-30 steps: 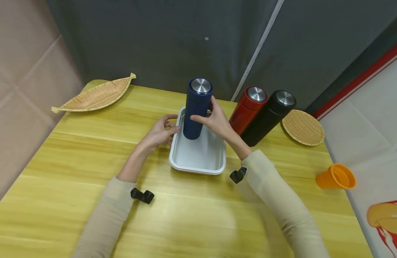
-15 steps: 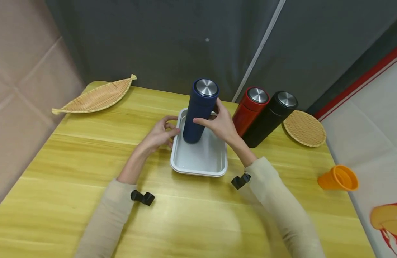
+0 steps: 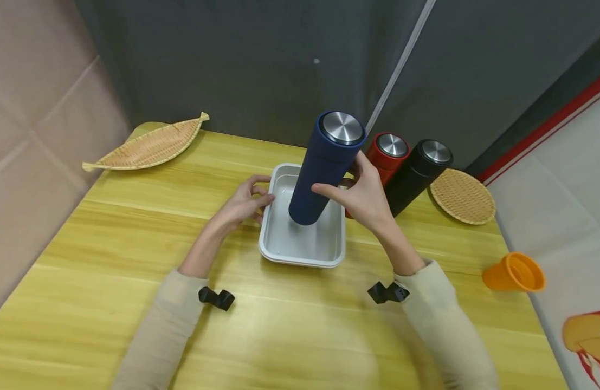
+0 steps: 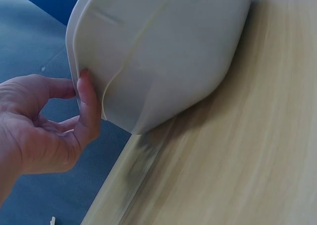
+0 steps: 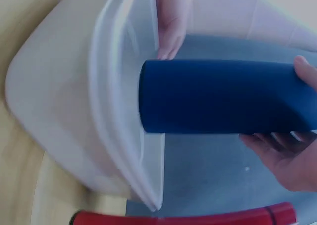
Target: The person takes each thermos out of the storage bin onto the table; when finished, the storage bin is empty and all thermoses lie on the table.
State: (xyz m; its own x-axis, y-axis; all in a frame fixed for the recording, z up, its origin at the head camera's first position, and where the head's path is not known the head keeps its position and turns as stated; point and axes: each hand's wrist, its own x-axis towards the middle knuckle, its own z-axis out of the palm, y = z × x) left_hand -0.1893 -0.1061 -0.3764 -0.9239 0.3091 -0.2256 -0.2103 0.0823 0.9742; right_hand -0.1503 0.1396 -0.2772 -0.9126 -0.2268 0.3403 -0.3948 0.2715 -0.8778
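In the head view my right hand (image 3: 370,197) grips a dark blue thermos flask (image 3: 324,168) with a steel-topped lid. The flask leans to the right over a pale grey-white plastic tub (image 3: 302,246). From the right wrist, the base of the blue flask (image 5: 218,96) shows at the level of the tub's rim (image 5: 116,86). My left hand (image 3: 243,200) is at the tub's left side. Its thumb and a finger pinch the tub's rim, as the left wrist view of the hand (image 4: 54,121) shows.
A red thermos flask (image 3: 387,154) and a black one (image 3: 414,176) stand side by side right of the tub. Farther right are a round woven mat (image 3: 463,196) and an orange cup (image 3: 514,272). A leaf-shaped woven basket (image 3: 148,145) lies at the back left. A dark panel (image 3: 241,70) borders the table's back.
The blue flask has risen from inside the tub, moved right and tilted further, carried by my right hand. My left hand has stayed at the tub's rim.
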